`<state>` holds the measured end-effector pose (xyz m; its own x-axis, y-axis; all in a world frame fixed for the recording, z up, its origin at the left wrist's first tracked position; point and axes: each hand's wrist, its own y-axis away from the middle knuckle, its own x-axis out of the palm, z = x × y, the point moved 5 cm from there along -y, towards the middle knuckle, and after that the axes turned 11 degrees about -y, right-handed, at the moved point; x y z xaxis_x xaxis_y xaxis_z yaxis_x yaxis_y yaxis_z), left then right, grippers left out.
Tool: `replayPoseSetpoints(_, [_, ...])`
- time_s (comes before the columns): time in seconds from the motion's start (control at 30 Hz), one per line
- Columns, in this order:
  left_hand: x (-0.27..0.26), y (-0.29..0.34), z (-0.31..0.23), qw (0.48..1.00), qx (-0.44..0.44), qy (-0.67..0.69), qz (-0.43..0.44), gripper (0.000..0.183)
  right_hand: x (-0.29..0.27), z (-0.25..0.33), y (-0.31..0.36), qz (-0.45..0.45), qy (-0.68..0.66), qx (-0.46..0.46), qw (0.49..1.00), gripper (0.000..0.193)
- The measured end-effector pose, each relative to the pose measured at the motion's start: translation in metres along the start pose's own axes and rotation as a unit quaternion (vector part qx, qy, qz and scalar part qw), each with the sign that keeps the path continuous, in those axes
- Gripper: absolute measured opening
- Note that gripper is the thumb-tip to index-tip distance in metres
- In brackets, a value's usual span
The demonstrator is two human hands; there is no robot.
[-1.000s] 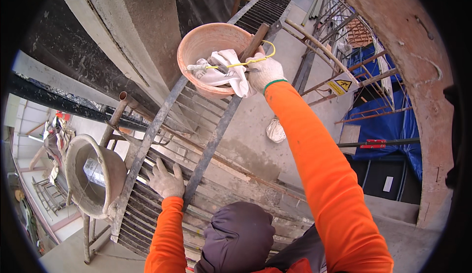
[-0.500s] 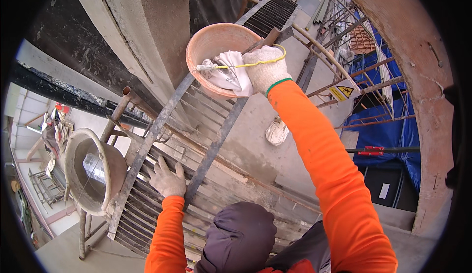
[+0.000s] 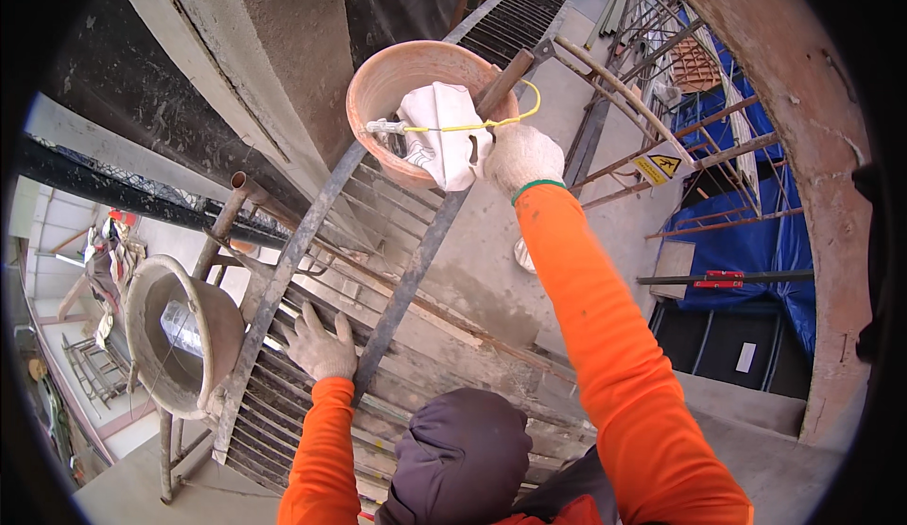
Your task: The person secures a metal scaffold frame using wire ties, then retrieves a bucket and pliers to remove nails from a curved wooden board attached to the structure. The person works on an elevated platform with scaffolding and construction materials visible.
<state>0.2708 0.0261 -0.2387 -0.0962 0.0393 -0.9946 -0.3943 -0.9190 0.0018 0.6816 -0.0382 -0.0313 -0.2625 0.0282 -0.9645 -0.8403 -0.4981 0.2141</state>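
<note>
Ahead of me an orange-pink bucket (image 3: 416, 62) leans with its mouth toward me, beside an upright rusty pipe (image 3: 505, 84). A crumpled white bag (image 3: 440, 136) with a slot cut in it sits at the bucket's mouth and hangs over the rim. A yellow cord (image 3: 444, 128) stretches across the bag and loops above my right hand (image 3: 529, 158). That gloved hand is closed at the bag's right edge; its fingertips are hidden. My left hand (image 3: 321, 344), gloved, rests on the slatted metal platform (image 3: 269, 402) with its fingers spread, holding nothing.
A grey mortar-stained bucket (image 3: 227, 327) with a clear plastic item hangs left of the platform. A concrete column (image 3: 283, 62) rises beyond. Scaffold pipes (image 3: 619, 90) with a yellow warning sign (image 3: 658, 168) and blue sheeting (image 3: 737, 251) lie right.
My right hand has moved slightly down and right, and the white bag now stands more spread out at the bucket's mouth. My left hand stays in place.
</note>
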Motion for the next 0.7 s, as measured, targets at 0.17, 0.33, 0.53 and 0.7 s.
replayPoseSetpoints(0.17, [0.000,0.001,0.001,1.000,-0.005,0.008,0.028,0.075,-0.019,-0.004,-0.003,-0.036,-0.008,-0.002,0.999,0.035])
replayPoseSetpoints(0.33, [-0.001,0.000,0.000,0.999,-0.013,0.011,0.035,0.073,-0.009,-0.021,0.027,-0.245,-0.151,0.002,0.958,0.035])
replayPoseSetpoints(0.53, [-0.005,0.002,-0.001,1.000,-0.009,0.011,0.028,0.072,0.020,-0.018,0.023,-0.274,-0.464,-0.077,0.839,0.030])
replayPoseSetpoints(0.7, [-0.009,0.003,0.000,0.999,-0.017,0.023,0.021,0.073,0.012,0.026,0.014,-0.209,-0.461,-0.155,0.848,0.024])
